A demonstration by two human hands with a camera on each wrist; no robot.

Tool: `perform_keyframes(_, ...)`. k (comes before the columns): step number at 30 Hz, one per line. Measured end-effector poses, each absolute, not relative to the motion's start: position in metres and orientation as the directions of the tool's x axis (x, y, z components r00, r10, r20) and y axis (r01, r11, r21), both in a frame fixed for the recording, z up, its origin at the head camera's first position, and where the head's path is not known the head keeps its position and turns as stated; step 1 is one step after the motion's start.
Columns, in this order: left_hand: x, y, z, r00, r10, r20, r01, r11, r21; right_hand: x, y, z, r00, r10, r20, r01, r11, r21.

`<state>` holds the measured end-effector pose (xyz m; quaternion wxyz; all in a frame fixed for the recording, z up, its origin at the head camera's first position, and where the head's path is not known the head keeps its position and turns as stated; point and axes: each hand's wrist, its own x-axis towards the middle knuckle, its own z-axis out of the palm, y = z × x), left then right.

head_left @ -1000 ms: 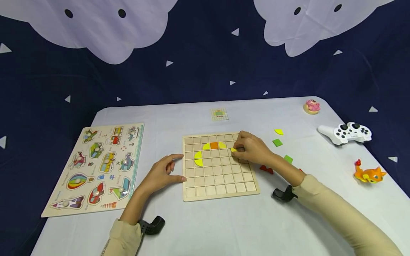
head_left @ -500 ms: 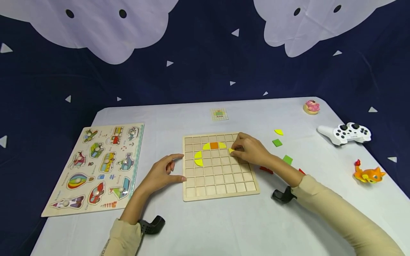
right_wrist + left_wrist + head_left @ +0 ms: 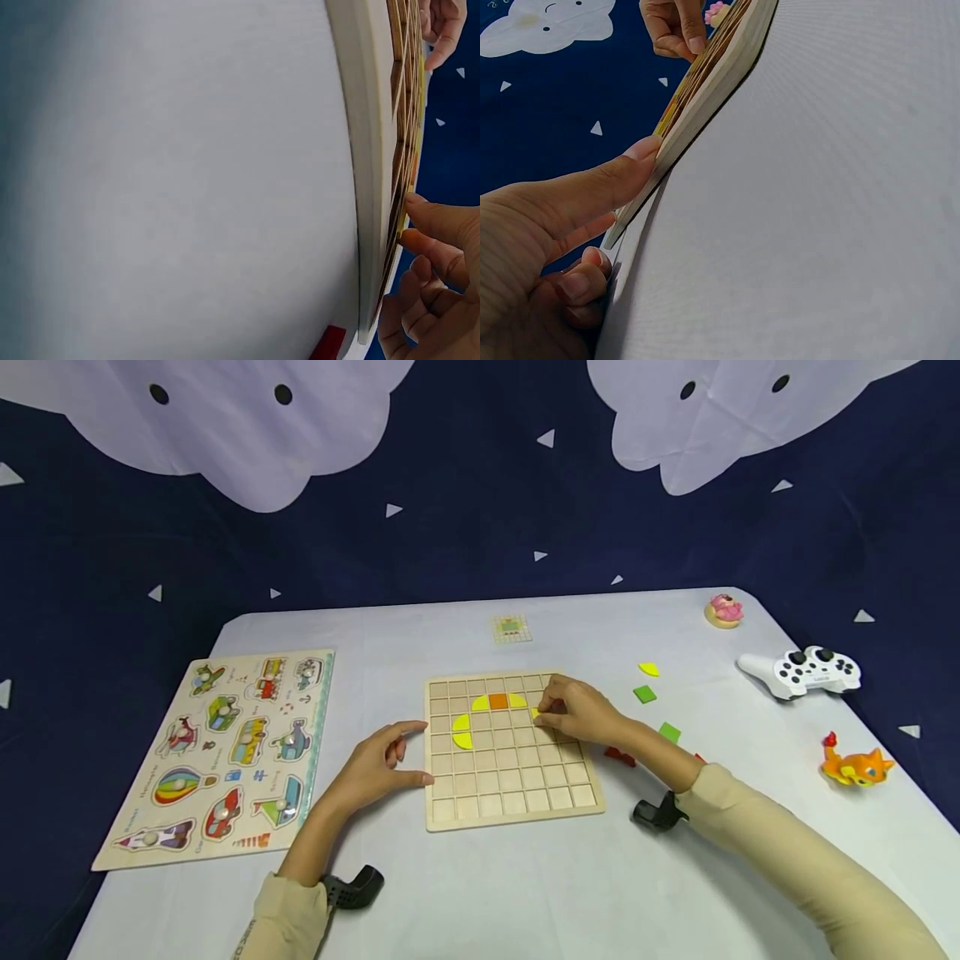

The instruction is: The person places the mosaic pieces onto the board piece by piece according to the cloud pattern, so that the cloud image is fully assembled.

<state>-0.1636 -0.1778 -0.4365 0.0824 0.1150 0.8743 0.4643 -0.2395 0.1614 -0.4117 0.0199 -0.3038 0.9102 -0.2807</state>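
Observation:
A wooden grid board (image 3: 517,819) lies on the white table in the head view. In its upper cells sit an orange square tile (image 3: 498,701) and several yellow quarter-circle tiles (image 3: 462,741). My right hand (image 3: 581,708) pinches another yellow quarter-circle tile (image 3: 536,713) between thumb and index finger over the upper right cells, its fingers covering most of it. At the board's left edge, my left hand (image 3: 375,764) touches the side with the tips of a spread thumb and index finger. The left wrist view shows that thumb (image 3: 641,150) against the board's edge.
Right of the board lie a yellow tile (image 3: 648,669), green tiles (image 3: 644,694) and red tiles (image 3: 620,757). A pattern card (image 3: 512,628) is behind it. A vehicle puzzle (image 3: 318,760) lies left; a white game controller (image 3: 810,672), orange toy (image 3: 857,767) and pink figure (image 3: 724,609) stand right.
My right hand has shifted slightly left across the board with the yellow quarter-circle tile. The left hand keeps its place at the board's edge. The head view has shifted a little.

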Motion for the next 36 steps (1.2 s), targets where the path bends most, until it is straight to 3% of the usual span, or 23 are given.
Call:
perform_keyframes(6,-0.163,-0.177,-0.436,-0.961,0.273,-0.044,0.117,0.546,0.830,-0.235,0.162,-0.414,-0.809,-0.559,0.181,-0.569,0.667,-0.481)
perform_keyframes(16,-0.162,-0.177,-0.436,-0.964,0.260,-0.053,0.100,0.542,0.834,-0.232,0.159,-0.410,-0.822,-0.548,0.155,-0.560,0.731,-0.391)
perform_keyframes(23,-0.161,-0.176,-0.436,-0.964,0.261,-0.059,0.093,0.535,0.840,-0.232,0.167,-0.402,-0.814,-0.547,0.196,-0.576,0.716,-0.395)
perform_keyframes(30,-0.161,-0.175,-0.435,-0.964,0.262,-0.052,0.101,0.538,0.837,-0.244,0.193,-0.388,-0.888,-0.413,0.201,-0.459,0.775,-0.435)
perform_keyframes(36,-0.161,-0.175,-0.435,-0.963,0.264,-0.052,0.103,0.539,0.836,-0.261,0.226,-0.388,-0.937,-0.299,0.183,-0.348,0.854,-0.388)
